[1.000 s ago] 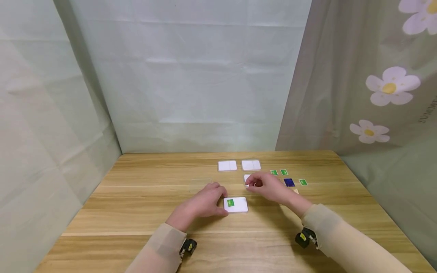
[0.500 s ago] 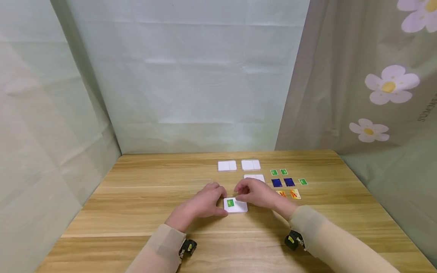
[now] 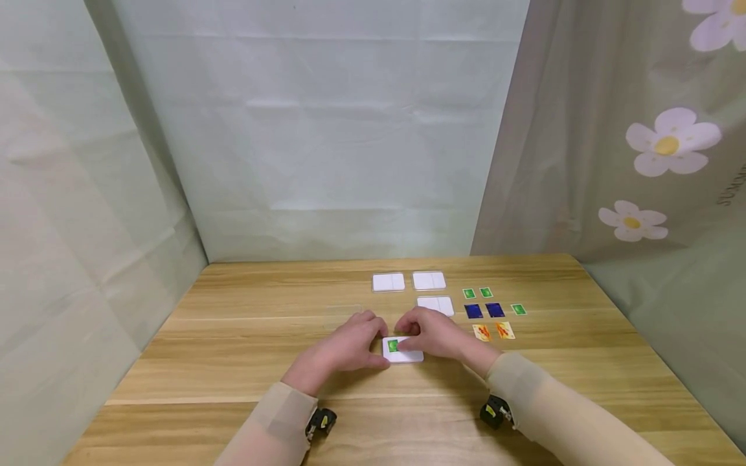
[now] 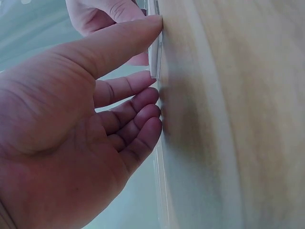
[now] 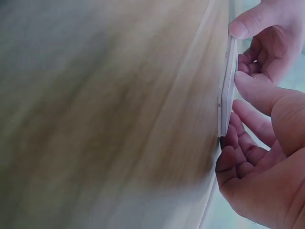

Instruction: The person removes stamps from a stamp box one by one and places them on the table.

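A white card (image 3: 412,356) in what looks like a clear holder lies on the table, with a small green picture sticker (image 3: 393,346) on its left part. My left hand (image 3: 352,343) holds the card's left end between thumb and index finger; its other fingertips (image 4: 155,125) rest on the tabletop. From the right, my right hand (image 3: 437,333) reaches over the card. Its thumb (image 5: 257,90) presses on the card's face beside the green sticker, partly covering the card. The other right fingers are loosely bent near the far edge, with nothing seen in them.
Blank white cards (image 3: 388,282) lie farther back, one partly hidden by the right hand. To the right are green stickers (image 3: 519,309), dark blue stickers (image 3: 495,310) and orange-yellow stickers (image 3: 505,331). A clear plate (image 3: 340,310) lies behind the left hand. Fabric walls surround the wooden table (image 3: 245,362).
The right hand has moved left from beside the stickers onto the card, uncovering blue and orange stickers. Its thumb now touches the card by the green sticker. The left hand has stayed put.
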Motion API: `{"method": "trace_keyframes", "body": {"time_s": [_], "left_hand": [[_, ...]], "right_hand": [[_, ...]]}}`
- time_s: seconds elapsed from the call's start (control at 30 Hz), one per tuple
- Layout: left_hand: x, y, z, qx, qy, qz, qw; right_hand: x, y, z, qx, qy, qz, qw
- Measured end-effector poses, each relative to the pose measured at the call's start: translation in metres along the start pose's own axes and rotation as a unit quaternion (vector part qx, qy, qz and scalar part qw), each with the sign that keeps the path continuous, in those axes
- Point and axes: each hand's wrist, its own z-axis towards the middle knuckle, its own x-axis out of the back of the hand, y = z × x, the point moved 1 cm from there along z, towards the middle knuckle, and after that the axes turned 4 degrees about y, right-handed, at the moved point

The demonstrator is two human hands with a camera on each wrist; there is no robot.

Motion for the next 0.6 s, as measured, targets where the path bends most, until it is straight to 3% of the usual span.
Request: {"method": "trace_keyframes", "body": {"time_s": [0.6], "left_hand": [[-0.0003, -0.0019, 0.0004, -0.005, 0.001, -0.011, 0.9999]], "right_hand": [[0.0002, -0.0011, 0.0036, -0.003, -0.014, 0.007, 1.0]]}}
